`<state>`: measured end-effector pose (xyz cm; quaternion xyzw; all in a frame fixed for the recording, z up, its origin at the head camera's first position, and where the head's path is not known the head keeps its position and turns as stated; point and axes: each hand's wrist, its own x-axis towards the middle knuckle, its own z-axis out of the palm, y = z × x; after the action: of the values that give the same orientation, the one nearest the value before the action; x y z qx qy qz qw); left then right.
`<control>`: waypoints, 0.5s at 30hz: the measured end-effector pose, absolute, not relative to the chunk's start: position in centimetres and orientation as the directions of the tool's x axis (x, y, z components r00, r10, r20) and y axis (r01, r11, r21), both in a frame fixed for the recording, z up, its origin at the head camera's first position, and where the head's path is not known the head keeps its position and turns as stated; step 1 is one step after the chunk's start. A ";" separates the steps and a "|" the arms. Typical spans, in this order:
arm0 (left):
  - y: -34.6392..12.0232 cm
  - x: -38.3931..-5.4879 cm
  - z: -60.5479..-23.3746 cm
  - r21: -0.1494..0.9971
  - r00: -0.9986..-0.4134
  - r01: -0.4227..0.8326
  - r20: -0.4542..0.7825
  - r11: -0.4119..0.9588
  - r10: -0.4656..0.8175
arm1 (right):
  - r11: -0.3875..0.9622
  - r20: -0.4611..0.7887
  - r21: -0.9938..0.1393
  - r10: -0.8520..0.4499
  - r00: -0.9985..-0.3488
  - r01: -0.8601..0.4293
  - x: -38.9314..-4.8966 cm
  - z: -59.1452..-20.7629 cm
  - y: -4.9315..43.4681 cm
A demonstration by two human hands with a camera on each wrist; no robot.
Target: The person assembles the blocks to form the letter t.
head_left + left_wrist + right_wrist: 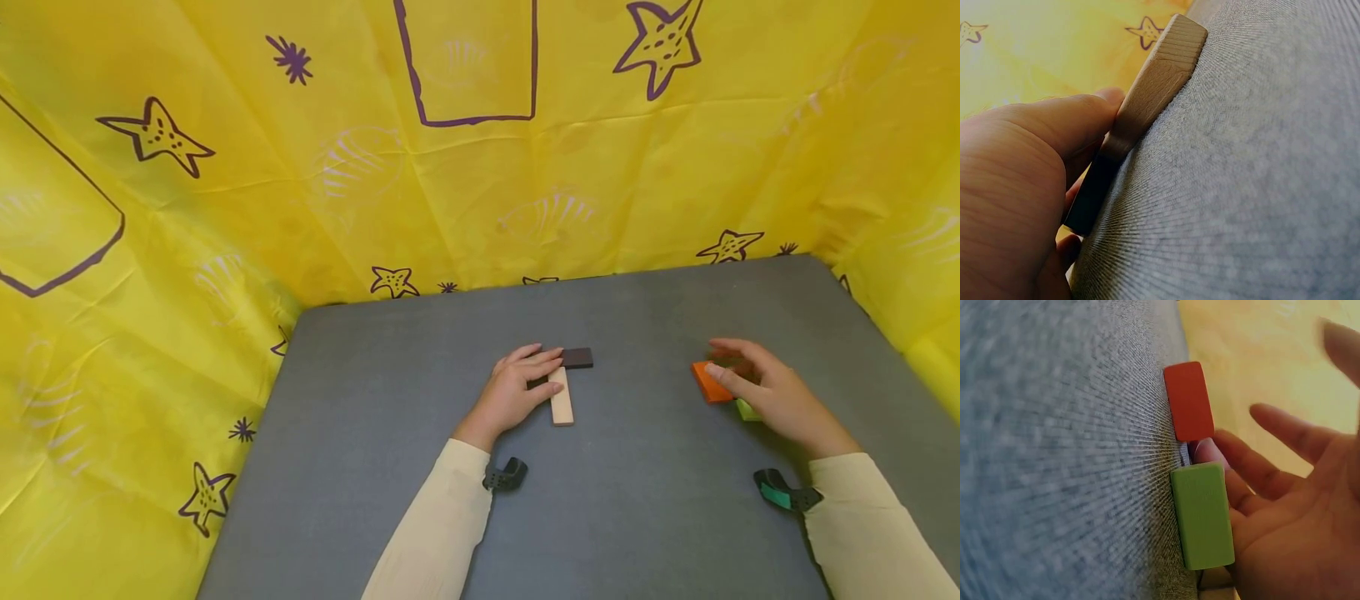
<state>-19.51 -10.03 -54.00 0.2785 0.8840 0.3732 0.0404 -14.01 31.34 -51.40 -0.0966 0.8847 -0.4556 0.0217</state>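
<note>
My left hand (513, 392) rests over a pale wooden block (562, 398), its thumb on the near part and its fingertips at the far end. A dark block (577, 358) lies across that far end. Another dark patch shows beneath the hand, partly hidden. In the left wrist view the thumb touches the wooden block (1157, 84), and a dark block (1092, 190) stands nearer the camera. My right hand (780, 396) hovers with spread, relaxed fingers by an orange-red block (711, 382) and a green block (748, 410). Both blocks (1189, 401) lie flat beside its fingers in the right wrist view.
A grey cloth-like tabletop (637, 500) lies under everything. Yellow sheets (465, 200) with purple starfish drawings hang along the back and sides. Black bands (506, 475) sit at both wrists. Below the green block a pale thing shows in the right wrist view, too cropped to identify.
</note>
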 end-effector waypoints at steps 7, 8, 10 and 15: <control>-10.0 -19.6 -54.0 0.687 -0.842 0.460 0.137 0.563 0.522 | 0.559 0.087 -0.793 -0.290 -0.953 -0.243 -14.2 -52.4 31.7; -10.0 -19.6 -54.0 0.686 -0.843 0.459 0.135 0.564 0.521 | 0.566 0.084 -0.785 -0.305 -0.949 -0.252 -14.2 -52.4 31.8; -10.0 -19.6 -54.0 0.687 -0.844 0.456 0.131 0.566 0.521 | 0.572 0.079 -0.775 -0.332 -0.940 -0.267 -14.1 -52.5 32.0; -10.0 -19.5 -53.9 0.689 -0.844 0.452 0.124 0.567 0.522 | 0.566 0.054 -0.778 -0.371 -0.927 -0.272 -13.9 -52.7 32.3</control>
<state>-19.54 -9.96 -53.93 0.2755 0.8839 0.3751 0.0468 -13.94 32.35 -52.69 -0.1820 0.8830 -0.4287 0.0576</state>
